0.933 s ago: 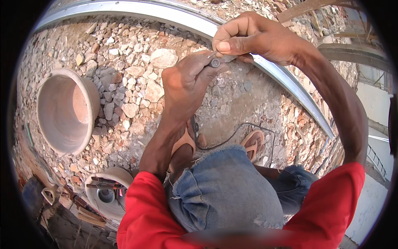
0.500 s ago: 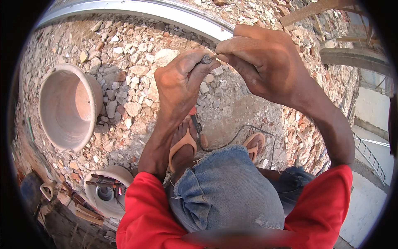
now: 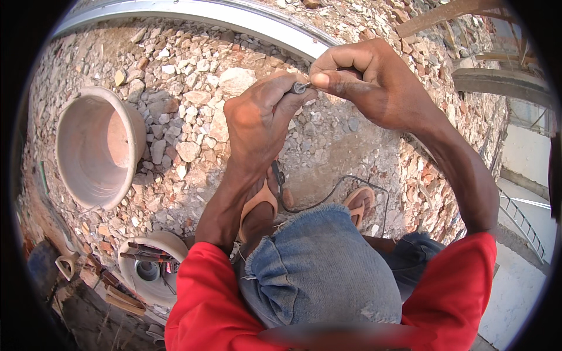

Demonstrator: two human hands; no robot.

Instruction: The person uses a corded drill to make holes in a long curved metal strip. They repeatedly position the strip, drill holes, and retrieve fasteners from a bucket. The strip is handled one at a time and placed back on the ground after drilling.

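My two hands meet over the rubble, in front of a long white metal profile. Pinched between the thumb and fingers of my left hand [image 3: 254, 117] is a small grey cylindrical piece [image 3: 299, 88] with a round end; most of it is hidden in the grip. A thin metal pin [image 3: 308, 85] sticks out from that end toward the right. My right hand [image 3: 386, 88] closes on the pin's tip with thumb and forefinger. Whether the pin is a screw or a nail is too small to tell.
The long white metal profile [image 3: 246, 22] crosses the far side. At left lies a large tilted tub [image 3: 140, 137]. A smaller bucket [image 3: 127, 275] with tools stands nearer. A dark cable [image 3: 333, 190] runs between my sandalled feet. Broken stones and bricks cover the ground.
My right hand has turned, so its thumb now shows on the near side of the pin. Both hands have shifted slightly; the left moved a little to the right.
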